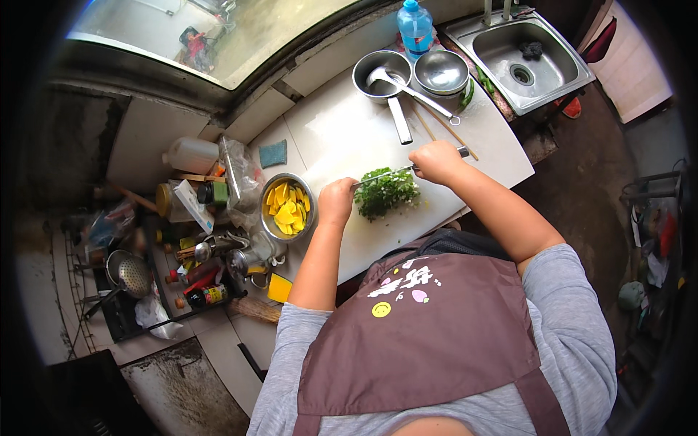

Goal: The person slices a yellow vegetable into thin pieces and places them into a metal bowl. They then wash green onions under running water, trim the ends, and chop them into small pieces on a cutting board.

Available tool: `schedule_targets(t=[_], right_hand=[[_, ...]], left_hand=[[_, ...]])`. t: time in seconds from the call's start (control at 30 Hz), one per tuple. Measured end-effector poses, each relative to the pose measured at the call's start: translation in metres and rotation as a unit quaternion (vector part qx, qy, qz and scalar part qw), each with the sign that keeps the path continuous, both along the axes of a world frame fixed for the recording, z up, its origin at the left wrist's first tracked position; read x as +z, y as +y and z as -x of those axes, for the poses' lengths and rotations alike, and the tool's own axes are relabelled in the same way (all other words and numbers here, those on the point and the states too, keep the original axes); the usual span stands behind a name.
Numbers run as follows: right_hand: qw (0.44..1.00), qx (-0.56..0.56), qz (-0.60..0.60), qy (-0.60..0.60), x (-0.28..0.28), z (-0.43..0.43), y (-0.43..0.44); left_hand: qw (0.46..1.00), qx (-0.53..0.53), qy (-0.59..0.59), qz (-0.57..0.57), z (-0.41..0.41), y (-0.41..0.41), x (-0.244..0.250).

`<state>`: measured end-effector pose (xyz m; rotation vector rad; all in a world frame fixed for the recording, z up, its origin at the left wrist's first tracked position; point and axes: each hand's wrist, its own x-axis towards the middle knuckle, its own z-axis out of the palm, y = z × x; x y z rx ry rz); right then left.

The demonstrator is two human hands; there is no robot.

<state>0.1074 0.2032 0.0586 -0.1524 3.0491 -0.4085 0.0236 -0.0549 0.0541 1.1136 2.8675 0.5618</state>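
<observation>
A knife lies across a heap of chopped green onions. Around its dark handle my right hand is closed, and the handle's end sticks out past the fist. At the tip end, my left hand pinches the blade; the exact finger grip is hidden. The greens sit under the blade on a white cutting board, with small bits scattered near the heap. Just left of my left hand stands a metal bowl of sliced yellow squash.
A saucepan with a ladle, a steel bowl and chopsticks stand beyond my right hand. Farther right is a sink. Bottles, jars and a glass pitcher crowd the left. A blue scouring pad lies near the window.
</observation>
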Motion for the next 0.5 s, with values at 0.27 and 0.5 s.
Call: schedule_targets(t=[0.27, 0.5], right_hand=[[1.0, -0.022, 0.014, 0.001, -0.04, -0.005, 0.001], [0.999, -0.018, 0.006, -0.035, -0.001, -0.006, -0.008]], left_hand=[[0.997, -0.03, 0.024, 0.06, 0.012, 0.003, -0.028], [0.999, -0.027, 0.001, 0.024, 0.007, -0.008, -0.013]])
